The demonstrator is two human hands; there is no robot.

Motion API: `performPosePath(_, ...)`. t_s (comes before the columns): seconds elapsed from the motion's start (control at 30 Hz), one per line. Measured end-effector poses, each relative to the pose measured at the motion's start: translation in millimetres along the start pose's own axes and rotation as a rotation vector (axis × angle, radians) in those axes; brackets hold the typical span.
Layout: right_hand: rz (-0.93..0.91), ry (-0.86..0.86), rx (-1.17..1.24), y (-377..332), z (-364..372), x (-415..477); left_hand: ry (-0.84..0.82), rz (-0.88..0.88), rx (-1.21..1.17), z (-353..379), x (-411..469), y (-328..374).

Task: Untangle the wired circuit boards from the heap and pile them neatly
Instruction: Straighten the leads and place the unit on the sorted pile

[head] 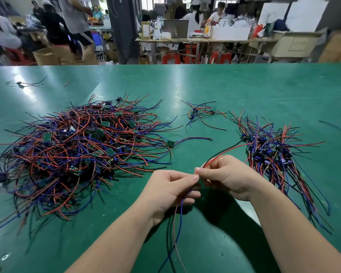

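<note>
**Nearest the viewer.** The left hand [171, 186] and right hand [222, 176] meet above the green surface [234, 85]. Their fingers [193, 178] are pinched together on one wired unit, whose board is hidden between the fingertips. Its blue and red leads [178, 223] hang slack from the left hand. A red and black pair [224, 152] arcs from the right hand toward the sorted pile.

**Middle distance.** On the right is the sorted pile [272, 152], with boards bunched and wires roughly parallel. On the left is the heap [77, 146], large and densely interlaced. A stray board [170, 143] lies at the heap's right fringe, its wires trailing clear.

**Farther back.** A small cluster [201, 113] lies apart, between heap and pile.

**Handling (judgement).** Each unit appears very light. The wires look soft, springy and apt to snag on their neighbours, and the joints at the board are probably the weak point. The best hold is likely the board's edges. The other hand can then slide along one wire at a time to ease it out rather than pulling hard.
</note>
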State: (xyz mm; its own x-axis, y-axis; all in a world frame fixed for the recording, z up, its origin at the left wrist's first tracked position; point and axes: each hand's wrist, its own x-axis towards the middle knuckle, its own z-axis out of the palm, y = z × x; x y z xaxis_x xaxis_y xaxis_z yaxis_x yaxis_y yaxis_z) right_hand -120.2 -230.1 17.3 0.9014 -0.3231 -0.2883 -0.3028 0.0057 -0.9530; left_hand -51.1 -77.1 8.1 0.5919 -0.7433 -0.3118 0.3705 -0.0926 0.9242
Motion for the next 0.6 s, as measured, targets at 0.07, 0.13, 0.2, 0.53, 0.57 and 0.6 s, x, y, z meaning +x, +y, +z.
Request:
performPosePath(0.07,0.0,0.035,-0.01,-1.7,-3.6,-0.1,-0.011,0.003,0.008,-1.4,0.9,0.3)
performPosePath(0.13,-0.018,0.148,0.049,-4.4,-12.7,0.7,-0.017,0.001,0.012,-2.8,0.9,2.2)
performPosePath(0.2,-0.027,0.281,0.174,-7.9,-26.5,0.7,-0.03,0.007,0.028,-3.6,1.0,3.5)
performPosePath(0.53,-0.192,0.49,0.621,-10.2,-41.9,-0.5,-0.111,0.011,0.114,-4.0,-1.2,3.6)
performPosePath(0.57,-0.192,0.501,0.617,-9.3,-42.6,-0.3,-0.135,0.006,0.127,-4.9,-2.1,3.7)
performPosePath(0.6,-0.192,0.514,0.597,-8.2,-42.9,0.9,-0.162,-0.002,0.141,-5.6,-3.2,3.6)
